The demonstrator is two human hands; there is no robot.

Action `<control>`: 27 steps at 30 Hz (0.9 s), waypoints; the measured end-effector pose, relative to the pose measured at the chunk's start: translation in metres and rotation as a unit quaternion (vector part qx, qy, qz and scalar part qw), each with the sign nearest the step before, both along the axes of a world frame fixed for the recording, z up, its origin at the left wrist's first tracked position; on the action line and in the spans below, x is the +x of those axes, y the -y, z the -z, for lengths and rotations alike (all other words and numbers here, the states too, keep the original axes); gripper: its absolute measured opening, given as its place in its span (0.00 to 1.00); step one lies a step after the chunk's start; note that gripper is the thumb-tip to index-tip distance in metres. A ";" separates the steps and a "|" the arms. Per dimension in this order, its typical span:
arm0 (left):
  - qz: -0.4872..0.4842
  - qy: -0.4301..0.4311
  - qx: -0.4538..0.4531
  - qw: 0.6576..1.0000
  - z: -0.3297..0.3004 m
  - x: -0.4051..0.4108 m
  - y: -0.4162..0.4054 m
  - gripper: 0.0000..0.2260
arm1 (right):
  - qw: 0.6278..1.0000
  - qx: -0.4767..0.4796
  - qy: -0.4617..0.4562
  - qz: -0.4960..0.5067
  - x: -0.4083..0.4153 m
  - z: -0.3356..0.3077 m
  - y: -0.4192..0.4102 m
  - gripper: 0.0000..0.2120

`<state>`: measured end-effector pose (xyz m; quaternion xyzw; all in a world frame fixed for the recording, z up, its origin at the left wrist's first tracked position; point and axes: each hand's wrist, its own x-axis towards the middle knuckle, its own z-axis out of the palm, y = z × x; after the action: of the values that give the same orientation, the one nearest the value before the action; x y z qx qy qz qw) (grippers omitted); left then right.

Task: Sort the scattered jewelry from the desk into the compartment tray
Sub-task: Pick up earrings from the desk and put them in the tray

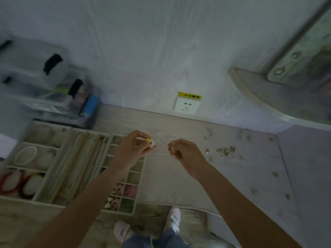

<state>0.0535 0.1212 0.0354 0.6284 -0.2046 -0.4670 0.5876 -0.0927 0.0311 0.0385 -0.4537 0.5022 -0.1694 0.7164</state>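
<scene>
Pale desk (161, 169), wall socket (186, 106), scattered jewelry (223, 151), compartment tray (138, 176) beneath left hand (136, 145)

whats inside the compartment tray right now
The compartment tray holds a white beaded loop, red bangles, long chains and small pink and white pieces. The left forearm covers several small cells, so their contents cannot be seen.

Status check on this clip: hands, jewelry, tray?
Left hand pinches a yellow-white piece; right hand pinches a small pale piece. Loose jewelry scattered at right. Compartment tray left, part filled, unobstructed.
</scene>
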 end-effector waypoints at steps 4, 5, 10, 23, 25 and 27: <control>-0.034 0.012 0.018 0.999 0.013 0.052 -0.032 0.08 | 0.999 0.035 0.036 -0.016 0.047 -0.005 -0.027 0.12; -0.028 0.038 0.032 0.998 0.018 0.065 -0.039 0.07 | 0.998 0.030 0.037 -0.029 0.057 -0.005 -0.034 0.12; 0.098 0.326 0.108 0.934 0.049 0.110 -0.063 0.06 | 0.998 0.017 0.028 -0.044 0.091 -0.001 -0.059 0.11; 0.109 0.408 0.192 0.886 0.074 0.111 -0.047 0.06 | 1.000 0.016 0.012 0.017 0.103 0.005 -0.077 0.13; 0.101 0.428 0.196 0.876 0.075 0.108 -0.050 0.05 | 1.000 0.016 0.010 0.023 0.102 0.004 -0.077 0.13; 0.100 0.479 0.200 0.849 0.074 0.106 -0.052 0.06 | 0.999 0.021 0.011 0.028 0.100 0.003 -0.076 0.12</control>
<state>0.1592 0.1729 -0.0388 0.8541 -0.4248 -0.1949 0.2280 0.0075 0.1076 0.0354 -0.4223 0.5100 -0.1841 0.7264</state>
